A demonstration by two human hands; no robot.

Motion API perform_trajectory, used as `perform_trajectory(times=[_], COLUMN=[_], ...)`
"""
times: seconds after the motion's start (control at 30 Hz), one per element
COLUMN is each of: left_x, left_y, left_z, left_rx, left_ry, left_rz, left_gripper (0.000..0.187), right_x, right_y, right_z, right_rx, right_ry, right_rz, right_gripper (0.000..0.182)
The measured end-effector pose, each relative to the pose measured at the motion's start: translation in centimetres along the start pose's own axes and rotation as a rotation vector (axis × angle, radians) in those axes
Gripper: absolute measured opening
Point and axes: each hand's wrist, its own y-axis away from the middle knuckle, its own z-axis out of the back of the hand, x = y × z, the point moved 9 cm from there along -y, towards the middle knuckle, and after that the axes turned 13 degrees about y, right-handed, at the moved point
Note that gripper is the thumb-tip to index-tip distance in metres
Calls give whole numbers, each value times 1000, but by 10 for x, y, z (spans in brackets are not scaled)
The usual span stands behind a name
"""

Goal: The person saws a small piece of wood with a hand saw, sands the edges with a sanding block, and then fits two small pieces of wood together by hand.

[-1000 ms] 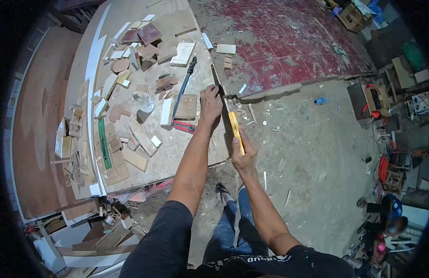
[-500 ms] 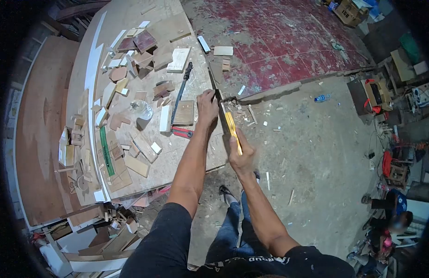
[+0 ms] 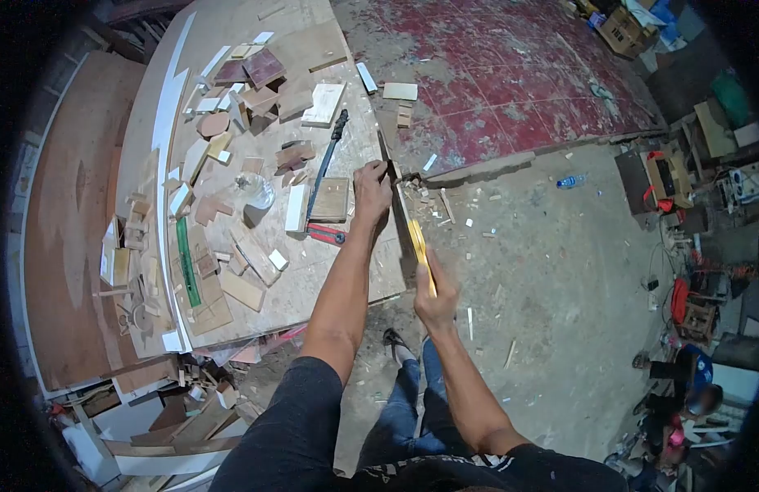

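At the right edge of the wooden worktable [image 3: 305,283], my right hand [image 3: 437,297] is closed round the yellow handle of a hand saw [image 3: 420,250]. Its narrow blade points away from me along the table edge. My left hand [image 3: 372,193] rests on the table by that edge, fingers curled at a thin dark piece I cannot make out. Left of this hand lie a square wooden block [image 3: 328,200], a white-faced block [image 3: 296,208] and a long dark tool [image 3: 328,164]. A red-handled tool [image 3: 326,234] lies just below the block.
Wood offcuts [image 3: 260,70], a clear jar [image 3: 256,193] and a green level-like strip [image 3: 187,262] lie on the table. Beyond is a raised red floor [image 3: 510,74]. A blue bottle [image 3: 570,181] and scraps lie on the concrete. Another person [image 3: 691,385] is at the lower right.
My right hand and the saw have moved back toward me and slightly right. My left hand stays at the table edge; the view has shifted slightly.
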Motion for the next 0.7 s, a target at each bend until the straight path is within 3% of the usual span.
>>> perform_trajectory(times=[0.07,0.17,0.3,0.37,0.4,0.53,0.63,0.7], left_x=[1,0,-2,0,1,2,-1,8], left_y=[0,-1,0,0,-2,-3,4,-1], left_z=[0,-2,-1,-1,0,0,-2,-4], left_rx=[2,1,-4,15,-4,8,19,-15], left_ry=[-19,-21,-27,-32,-18,-14,-26,23], left_rz=[36,0,10,36,17,32,54,38], left_gripper=[33,32,33,33,33,34,33,33], right_x=[0,0,6,3,5,3,7,9], right_y=[-31,5,-1,-29,-24,22,-34,-26], right_z=[-18,1,5,-17,-12,9,-21,-18], right_rx=[207,29,-14,161,47,9,165,147], right_ry=[18,12,15,-29,-24,-12,-20,-23], right_rz=[-241,-47,3,-218,-49,-71,-211,-179], right_gripper=[32,32,32,32,33,33,34,35])
